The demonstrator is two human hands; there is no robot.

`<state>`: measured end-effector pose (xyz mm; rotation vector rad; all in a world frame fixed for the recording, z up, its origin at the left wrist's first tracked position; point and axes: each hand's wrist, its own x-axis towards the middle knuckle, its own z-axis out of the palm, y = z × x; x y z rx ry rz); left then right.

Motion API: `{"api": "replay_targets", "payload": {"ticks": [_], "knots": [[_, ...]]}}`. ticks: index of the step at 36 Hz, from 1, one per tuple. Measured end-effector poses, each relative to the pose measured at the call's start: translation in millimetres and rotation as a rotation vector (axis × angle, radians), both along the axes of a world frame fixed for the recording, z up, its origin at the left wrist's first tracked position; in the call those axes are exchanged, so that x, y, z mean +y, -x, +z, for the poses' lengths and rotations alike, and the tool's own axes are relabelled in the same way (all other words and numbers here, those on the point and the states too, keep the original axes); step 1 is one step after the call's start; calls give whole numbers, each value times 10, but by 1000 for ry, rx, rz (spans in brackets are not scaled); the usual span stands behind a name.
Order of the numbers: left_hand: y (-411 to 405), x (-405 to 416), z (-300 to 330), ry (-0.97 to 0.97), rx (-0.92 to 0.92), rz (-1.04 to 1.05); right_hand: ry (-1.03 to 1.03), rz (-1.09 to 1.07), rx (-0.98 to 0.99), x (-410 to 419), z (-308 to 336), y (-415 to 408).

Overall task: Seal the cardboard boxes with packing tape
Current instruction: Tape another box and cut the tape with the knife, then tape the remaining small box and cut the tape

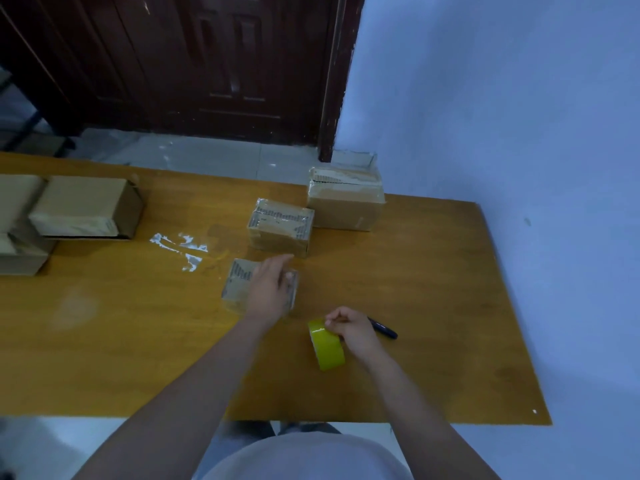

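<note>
Here, past the open cartons (79, 209) stacked at the table's (104, 341) left, your left hand (268, 289) lies spread flat on the small taped box (239, 282), while your right hand (353, 329) pinches the yellow tape roll (325, 344) beside a pen (386, 330).

Yellow-green tape roll (327, 344), tan cardboard boxes (281, 227), orange-brown table (433, 306), dark blue marker (383, 329), pale blue wall (502, 98)
</note>
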<state>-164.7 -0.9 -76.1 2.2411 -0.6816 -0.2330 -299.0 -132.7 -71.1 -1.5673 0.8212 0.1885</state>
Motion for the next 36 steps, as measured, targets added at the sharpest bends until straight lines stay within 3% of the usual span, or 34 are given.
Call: {"api": "replay_targets", "payload": {"ticks": [5, 8, 11, 12, 16, 29, 36], "knots": [[-259, 362, 105, 33, -120, 379, -41, 119, 21, 76, 73, -113], [-339, 605, 42, -147, 156, 528, -112, 135, 21, 148, 120, -180], [-291, 696, 18, -157, 479, 444, -171, 167, 23, 264, 205, -236], [-245, 685, 22, -128, 513, 403, -183, 163, 10, 298, 234, -248], [-103, 548, -6, -87, 460, 354, -148, 116, -5, 302, 302, -244], [-40, -681, 45, -126, 623, 59, -104, -213, -88, -655, 309, -186], [-91, -1190, -18, 58, 756, 101, -19, -304, -91, -1030, 175, -348]]}}
